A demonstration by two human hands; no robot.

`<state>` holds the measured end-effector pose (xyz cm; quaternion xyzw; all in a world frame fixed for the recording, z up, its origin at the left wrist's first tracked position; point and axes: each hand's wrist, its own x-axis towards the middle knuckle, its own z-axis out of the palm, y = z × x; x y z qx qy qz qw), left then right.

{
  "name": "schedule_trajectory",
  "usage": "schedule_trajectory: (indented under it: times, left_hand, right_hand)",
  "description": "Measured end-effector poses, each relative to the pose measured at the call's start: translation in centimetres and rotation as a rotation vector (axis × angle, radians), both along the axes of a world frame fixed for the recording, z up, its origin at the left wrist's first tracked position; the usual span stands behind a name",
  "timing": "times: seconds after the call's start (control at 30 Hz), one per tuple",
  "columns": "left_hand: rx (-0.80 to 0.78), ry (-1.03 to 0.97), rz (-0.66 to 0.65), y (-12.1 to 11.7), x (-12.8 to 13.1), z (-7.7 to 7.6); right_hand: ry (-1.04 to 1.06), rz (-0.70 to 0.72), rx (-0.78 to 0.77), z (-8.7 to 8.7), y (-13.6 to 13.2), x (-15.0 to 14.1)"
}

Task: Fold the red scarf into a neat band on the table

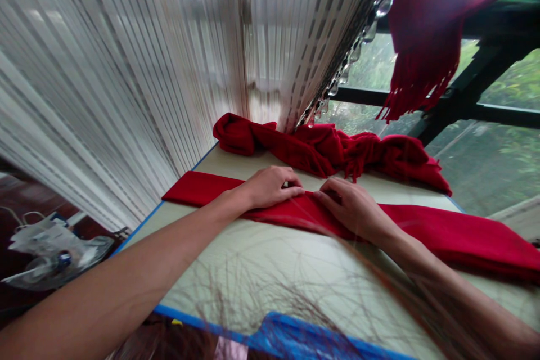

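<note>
A long red scarf (455,236), folded into a narrow band, lies across a pale green table (253,270). My left hand (270,187) rests palm down on the band near its middle, fingers together and pressed flat on the cloth. My right hand (354,205) lies just to its right, fingers curled onto the same fold. The fingertips of both hands almost meet. A second red scarf (329,149) sits bunched in a heap at the far edge of the table behind my hands.
A white string curtain (147,67) hangs along the left and back of the table. Another red fringed scarf (426,28) hangs from a dark window frame at upper right. Plastic bags (54,253) lie on the floor at left. The table has a blue edge (295,337).
</note>
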<state>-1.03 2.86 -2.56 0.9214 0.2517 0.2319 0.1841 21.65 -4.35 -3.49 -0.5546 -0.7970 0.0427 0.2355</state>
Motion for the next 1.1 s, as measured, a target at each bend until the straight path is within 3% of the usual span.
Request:
schedule_trajectory:
  times: [0.9, 1.1]
  left_hand:
    - [-0.024, -0.007, 0.005, -0.02, 0.02, -0.01]
    - [-0.022, 0.005, -0.004, 0.08, -0.03, -0.17]
  right_hand:
    - [-0.043, -0.050, -0.024, 0.15, -0.05, 0.27]
    - [-0.085, -0.045, 0.081, 0.05, -0.18, 0.13]
